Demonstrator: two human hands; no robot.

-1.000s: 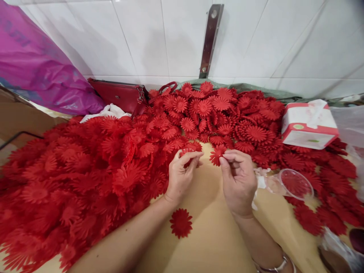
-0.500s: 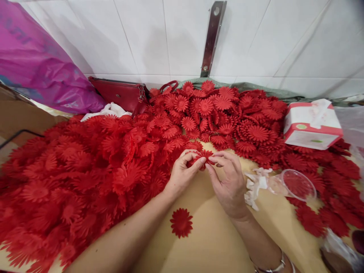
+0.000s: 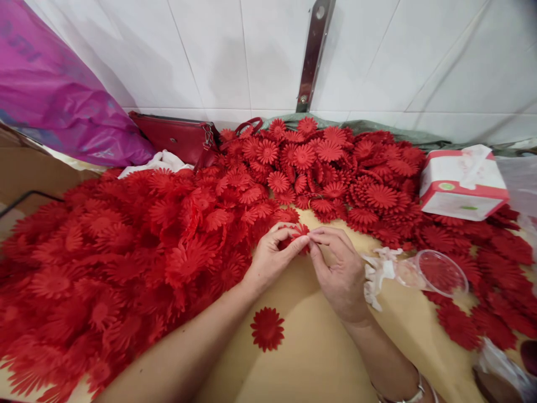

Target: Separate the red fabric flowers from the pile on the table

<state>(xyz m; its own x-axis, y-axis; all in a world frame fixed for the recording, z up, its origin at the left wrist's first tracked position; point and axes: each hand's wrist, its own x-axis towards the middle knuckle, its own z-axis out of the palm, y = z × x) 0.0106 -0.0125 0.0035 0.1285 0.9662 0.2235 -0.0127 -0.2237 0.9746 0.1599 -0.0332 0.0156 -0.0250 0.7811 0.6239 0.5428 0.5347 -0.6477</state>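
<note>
The left hand (image 3: 272, 252) pinches a small red flower (image 3: 300, 230) between its thumb and curled fingers, its thumb lying across the flower's lower petals. The right hand (image 3: 339, 271) has its thumb and forefinger pressed together at the flower's right edge, touching the left thumb; exactly what lies between these fingertips is too small to tell. The small red flower is held above the table (image 3: 306, 347), beyond a loose flower (image 3: 267, 329) that lies flat and alone on the tabletop, between the forearms. A bracelet (image 3: 413, 392) circles the right wrist.

A big heap of red flowers (image 3: 126, 263) covers the left side and joins another pile (image 3: 310, 157) along the wall (image 3: 210, 56), which runs on to the right. The purple bag (image 3: 62, 95) at the upper left carries blue lettering, partly folded and not readable. Beside it stand a red purse (image 3: 172, 137) and a white cloth (image 3: 161, 161). The white and red tissue box (image 3: 464, 184) at the right bears a green oval label (image 3: 447, 186) and a small green mark, both too small to read. Nearer lie a clear round plastic piece (image 3: 466, 280) and crumpled white scraps (image 3: 373, 280), near the right hand.
</note>
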